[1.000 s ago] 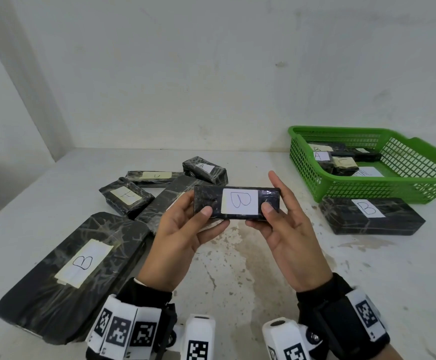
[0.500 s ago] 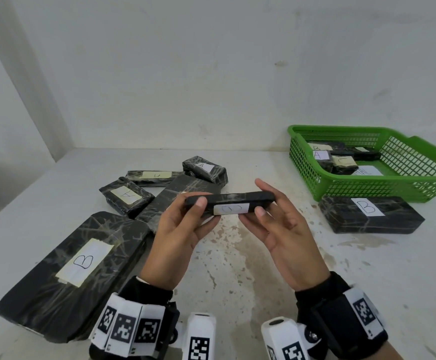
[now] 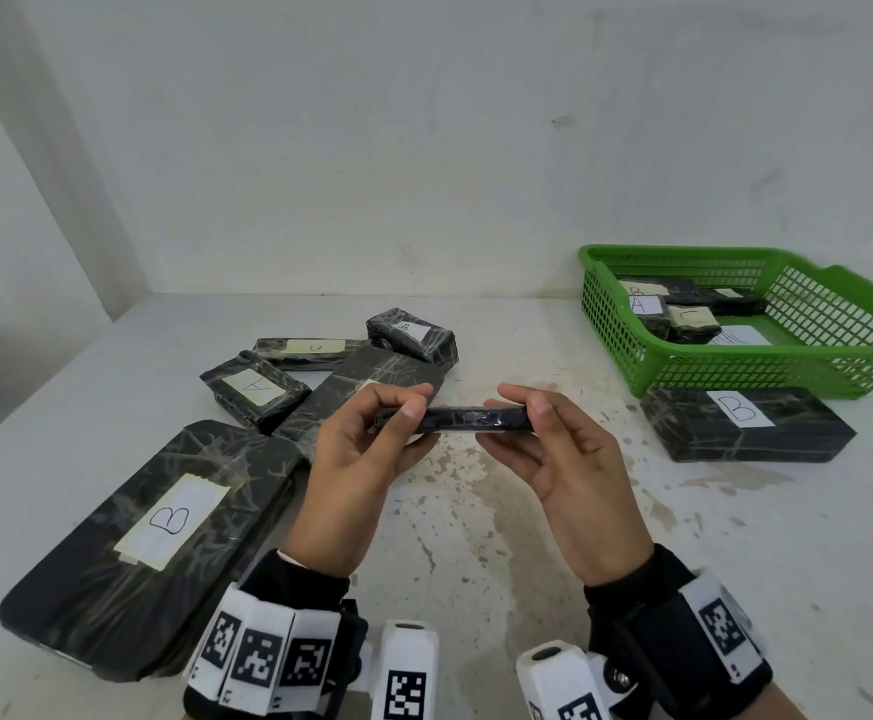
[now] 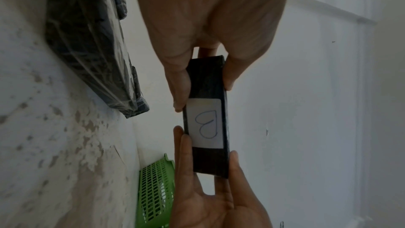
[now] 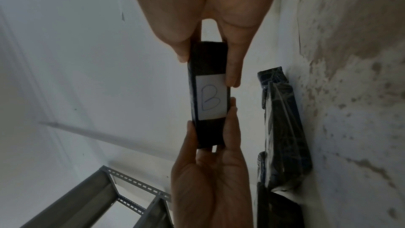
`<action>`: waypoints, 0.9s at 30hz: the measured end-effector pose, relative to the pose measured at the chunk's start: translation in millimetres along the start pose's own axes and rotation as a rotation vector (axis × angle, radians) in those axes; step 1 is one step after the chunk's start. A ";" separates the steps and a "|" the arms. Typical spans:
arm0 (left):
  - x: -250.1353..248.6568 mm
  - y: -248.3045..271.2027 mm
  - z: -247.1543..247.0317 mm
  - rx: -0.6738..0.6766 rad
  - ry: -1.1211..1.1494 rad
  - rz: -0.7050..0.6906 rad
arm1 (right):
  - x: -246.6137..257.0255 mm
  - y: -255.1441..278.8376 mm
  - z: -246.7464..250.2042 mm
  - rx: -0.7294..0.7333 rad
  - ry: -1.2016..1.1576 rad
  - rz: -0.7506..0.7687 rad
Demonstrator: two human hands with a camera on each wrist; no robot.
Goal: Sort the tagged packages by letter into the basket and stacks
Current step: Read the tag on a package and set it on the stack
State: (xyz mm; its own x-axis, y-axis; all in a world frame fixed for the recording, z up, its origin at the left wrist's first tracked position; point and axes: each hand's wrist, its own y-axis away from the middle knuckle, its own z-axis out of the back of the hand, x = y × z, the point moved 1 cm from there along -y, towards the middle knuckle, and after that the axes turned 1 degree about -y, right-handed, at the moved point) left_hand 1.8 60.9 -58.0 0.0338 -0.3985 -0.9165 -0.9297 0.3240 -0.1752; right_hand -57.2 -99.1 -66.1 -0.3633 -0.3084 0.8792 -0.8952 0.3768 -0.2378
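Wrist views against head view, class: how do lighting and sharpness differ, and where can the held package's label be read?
Head view: bright, sharp, but the held package shows only its edge. Left wrist view: dim, grainy, label reads B. Right wrist view: equally dim, B legible too.

From the head view, the white B label of the slim black plastic-wrapped package (image 3: 455,419) pinched between both hands is facing away, showing only in the wrist views. To the right of the grip, the green plastic mesh basket (image 3: 647,356) is running off the frame edge, and its rear packages' labels are reading too small to tell.
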 end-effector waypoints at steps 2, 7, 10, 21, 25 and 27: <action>0.0 -0.5 0.4 -0.011 0.003 0.013 | -1.3 0.1 0.6 0.004 0.013 -0.006; -2.1 1.9 -2.6 0.019 0.038 0.040 | 2.5 1.7 1.1 -0.029 0.041 0.079; -1.8 1.6 -2.7 -0.002 -0.001 0.008 | 1.9 3.8 0.1 -0.038 0.059 0.090; 3.0 5.9 -9.1 -0.004 -0.018 0.006 | 3.6 3.3 -0.8 -0.051 0.182 0.138; 4.2 5.6 -7.4 -0.016 -0.041 -0.034 | 1.8 5.9 -3.2 -0.076 0.173 0.133; 4.6 5.6 -8.1 -0.018 -0.057 -0.029 | 1.1 6.4 -3.8 -0.086 0.165 0.132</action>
State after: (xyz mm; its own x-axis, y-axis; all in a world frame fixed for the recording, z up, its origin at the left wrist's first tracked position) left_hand -6.3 54.0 -60.3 0.0815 -0.3576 -0.9303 -0.9344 0.2974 -0.1962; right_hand -62.4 -93.7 -65.2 -0.4227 -0.1073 0.8999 -0.8149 0.4795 -0.3256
